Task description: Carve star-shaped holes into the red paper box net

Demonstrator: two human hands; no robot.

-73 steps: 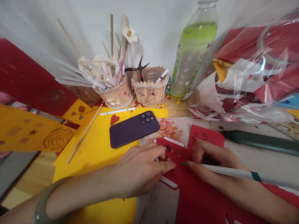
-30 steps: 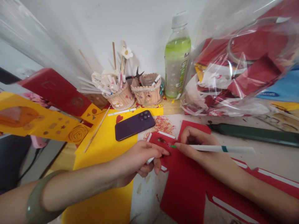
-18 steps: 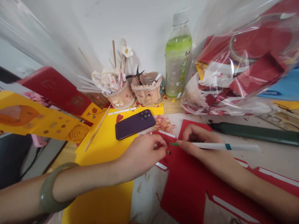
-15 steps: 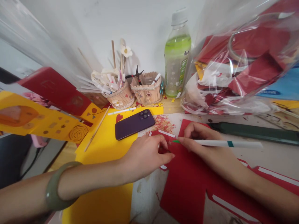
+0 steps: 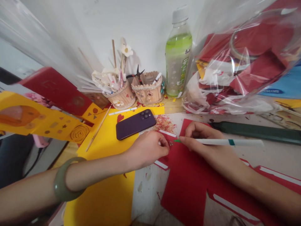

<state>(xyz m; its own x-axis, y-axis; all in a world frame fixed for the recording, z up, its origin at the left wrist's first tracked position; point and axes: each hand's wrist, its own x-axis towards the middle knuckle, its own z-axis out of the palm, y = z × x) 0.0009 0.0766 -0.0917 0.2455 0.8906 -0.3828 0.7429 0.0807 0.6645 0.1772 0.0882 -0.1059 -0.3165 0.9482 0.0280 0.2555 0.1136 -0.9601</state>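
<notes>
A large red card (image 5: 185, 188) with folded flaps and white strips lies in front of me, partly under both forearms. My right hand (image 5: 199, 135) pinches a slim white pen-shaped tool (image 5: 211, 142), which has a green tip and a teal band. Its tip points left, close above the card beside a small star shape (image 5: 171, 143). My left hand (image 5: 154, 147) is at the card's left part, fingers curled together just left of that star. What those fingers hold, if anything, is hidden. A green bangle (image 5: 61, 182) circles my left wrist.
A purple phone (image 5: 135, 125) rests on yellow paper (image 5: 101, 201). Behind stand two decorated baskets (image 5: 123, 97) of tools, a green drink bottle (image 5: 177, 62) and a clear bag (image 5: 225, 84) of red scraps. A dark green bar-shaped object (image 5: 258, 131) lies right; decorated yellow-and-red card (image 5: 56, 125) stands left.
My left hand has drawn back slightly to the left, and its fingers have closed together, uncovering the star shape. The right hand with the white tool has barely moved.
</notes>
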